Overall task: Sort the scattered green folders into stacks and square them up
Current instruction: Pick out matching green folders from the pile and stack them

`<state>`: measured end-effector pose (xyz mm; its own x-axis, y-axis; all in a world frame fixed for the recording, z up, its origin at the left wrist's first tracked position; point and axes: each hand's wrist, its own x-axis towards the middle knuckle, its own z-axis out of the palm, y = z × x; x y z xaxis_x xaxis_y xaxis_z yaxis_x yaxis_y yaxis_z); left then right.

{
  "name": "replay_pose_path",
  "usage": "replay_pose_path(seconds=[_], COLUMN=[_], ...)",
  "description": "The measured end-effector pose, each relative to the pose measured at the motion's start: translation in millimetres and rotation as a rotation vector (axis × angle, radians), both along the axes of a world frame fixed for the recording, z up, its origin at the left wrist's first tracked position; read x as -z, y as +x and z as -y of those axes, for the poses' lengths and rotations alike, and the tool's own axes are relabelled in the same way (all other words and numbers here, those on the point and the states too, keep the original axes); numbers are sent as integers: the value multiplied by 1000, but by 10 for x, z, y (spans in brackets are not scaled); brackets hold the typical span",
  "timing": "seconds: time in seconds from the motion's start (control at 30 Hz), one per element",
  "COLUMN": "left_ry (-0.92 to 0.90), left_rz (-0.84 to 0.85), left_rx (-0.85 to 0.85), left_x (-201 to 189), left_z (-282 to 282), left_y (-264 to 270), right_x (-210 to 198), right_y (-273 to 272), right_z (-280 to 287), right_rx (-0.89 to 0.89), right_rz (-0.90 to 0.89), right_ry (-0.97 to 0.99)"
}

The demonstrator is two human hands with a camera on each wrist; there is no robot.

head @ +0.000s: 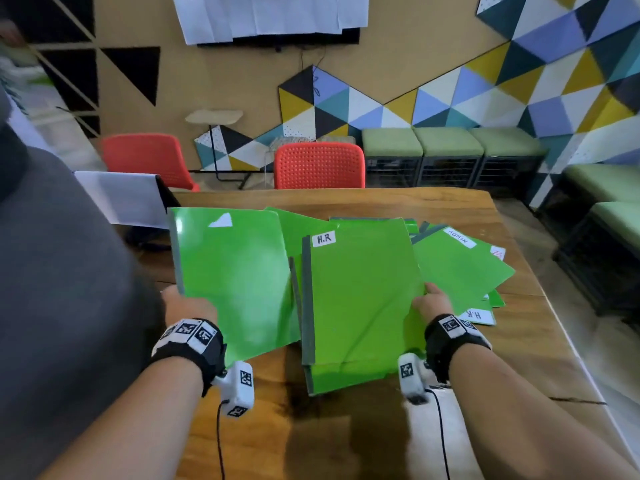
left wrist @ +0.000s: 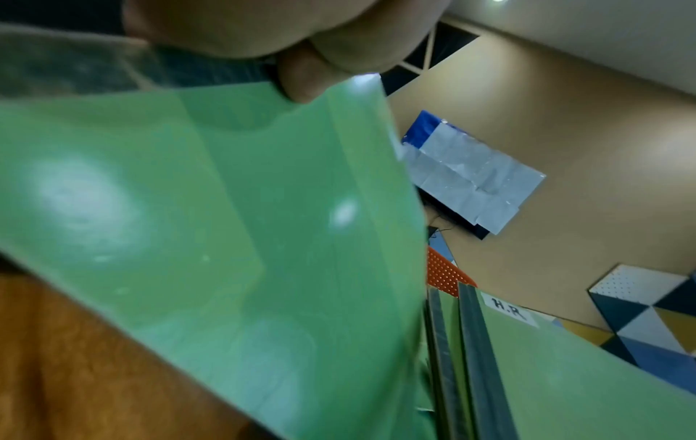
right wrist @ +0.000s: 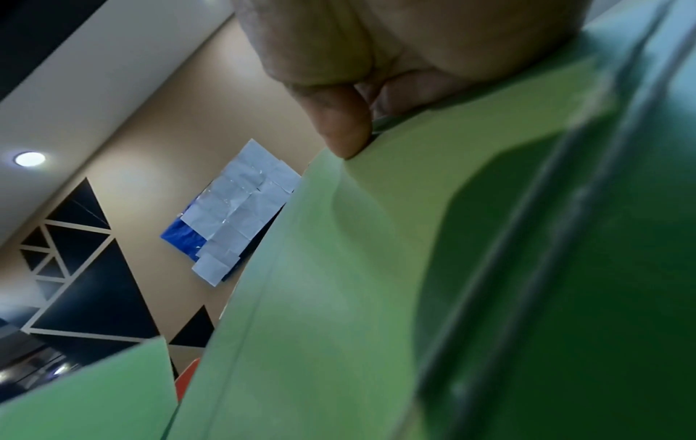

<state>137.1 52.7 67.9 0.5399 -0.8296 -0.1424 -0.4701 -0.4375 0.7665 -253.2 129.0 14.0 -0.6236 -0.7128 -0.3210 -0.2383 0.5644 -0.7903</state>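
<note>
My left hand (head: 183, 301) grips the near left corner of a plain green folder (head: 235, 271) and holds it tilted up above the wooden table (head: 346, 438). In the left wrist view the thumb (left wrist: 301, 80) presses that folder (left wrist: 226, 238). My right hand (head: 433, 301) pinches the right edge of a green folder labelled H.R (head: 360, 292), which tops a small stack. In the right wrist view a fingertip (right wrist: 342, 131) lies on that folder's edge (right wrist: 320, 297). More green folders, one marked ADMIN (head: 460, 265), lie scattered to the right.
Two red chairs (head: 318, 166) stand behind the table's far edge. A white sheet over a dark object (head: 128, 199) sits at the table's far left corner. A person in grey (head: 62, 289) is close on my left. Green stools (head: 450, 143) line the wall.
</note>
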Motion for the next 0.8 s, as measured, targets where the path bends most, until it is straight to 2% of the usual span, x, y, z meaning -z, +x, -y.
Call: replay_pose_path(seconds=[0.17, 0.23, 0.33, 0.43, 0.53, 0.63, 0.7, 0.8], left_ry=[-89, -34, 52, 134, 153, 226, 306, 358], left_rz=[-36, -55, -118, -231, -302, -492, -447, -365], left_rx=[-82, -72, 46, 222, 307, 403, 481, 487], left_x=[-46, -37, 83, 209, 321, 415, 509, 701], left_z=[-138, -173, -127, -49, 5, 29, 98, 279], left_y=[-10, -94, -242, -474, -783, -1105, -1268, -1433], right_x=[-306, -386, -426, -362, -234, -24, 93, 216], right_y=[23, 14, 28, 56, 67, 60, 52, -43], right_z=[1, 10, -12, -27, -55, -39, 10, 96], right_rx=[19, 21, 11, -6, -11, -49, -65, -58], right_rz=[40, 38, 44, 44, 75, 66, 58, 42], right_ry=[2, -14, -22, 7, 46, 78, 99, 108])
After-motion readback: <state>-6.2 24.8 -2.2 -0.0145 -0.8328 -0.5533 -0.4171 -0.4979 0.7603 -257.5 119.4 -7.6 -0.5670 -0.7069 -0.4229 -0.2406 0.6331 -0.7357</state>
